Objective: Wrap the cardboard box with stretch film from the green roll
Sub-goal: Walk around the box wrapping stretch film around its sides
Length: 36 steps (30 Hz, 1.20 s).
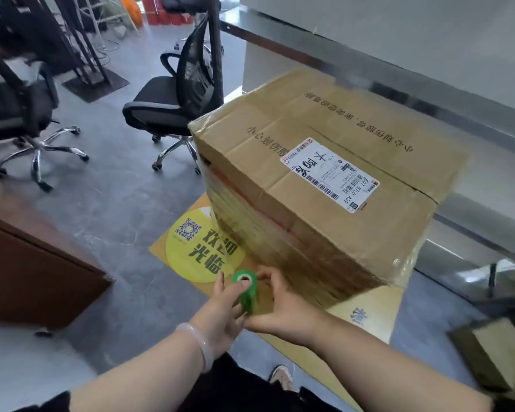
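Observation:
A large cardboard box (pixel 324 162) with a white shipping label stands on an orange floor mat (pixel 191 251). Shiny stretch film covers its near side faces in bands. The small green roll (pixel 246 288) stands upright just in front of the box's lower near corner. My left hand (pixel 223 313) grips the roll from the left, thumb near its top opening. My right hand (pixel 280 310) holds it from the right, fingers against the roll and the box's bottom edge.
Two black office chairs (pixel 173 105) stand on the grey floor to the left. A brown wooden cabinet (pixel 33 263) sits at the left. A grey ledge (pixel 428 93) runs behind the box. A flattened brown carton (pixel 500 352) lies at the right.

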Each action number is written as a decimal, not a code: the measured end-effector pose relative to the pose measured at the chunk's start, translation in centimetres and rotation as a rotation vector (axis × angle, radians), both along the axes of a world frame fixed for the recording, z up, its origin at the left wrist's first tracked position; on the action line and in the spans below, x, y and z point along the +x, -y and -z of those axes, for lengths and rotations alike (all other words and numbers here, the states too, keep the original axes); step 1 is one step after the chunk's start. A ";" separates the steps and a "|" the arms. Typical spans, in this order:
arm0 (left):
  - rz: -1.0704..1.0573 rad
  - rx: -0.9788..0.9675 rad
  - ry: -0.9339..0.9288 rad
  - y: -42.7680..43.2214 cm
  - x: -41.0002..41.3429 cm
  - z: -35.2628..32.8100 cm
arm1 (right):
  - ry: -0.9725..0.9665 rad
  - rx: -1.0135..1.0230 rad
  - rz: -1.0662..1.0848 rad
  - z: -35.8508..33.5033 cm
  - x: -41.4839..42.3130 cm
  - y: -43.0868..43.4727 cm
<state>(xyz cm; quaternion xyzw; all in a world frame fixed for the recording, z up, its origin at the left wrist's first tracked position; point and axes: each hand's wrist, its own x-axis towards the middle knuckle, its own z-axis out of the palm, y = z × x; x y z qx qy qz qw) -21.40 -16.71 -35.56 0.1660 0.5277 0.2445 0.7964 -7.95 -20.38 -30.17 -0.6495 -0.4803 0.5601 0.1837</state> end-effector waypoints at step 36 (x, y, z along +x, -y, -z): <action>-0.463 0.001 0.096 14.2 15.3 1.2 | 0.040 0.089 -0.449 2.5 15.8 7.5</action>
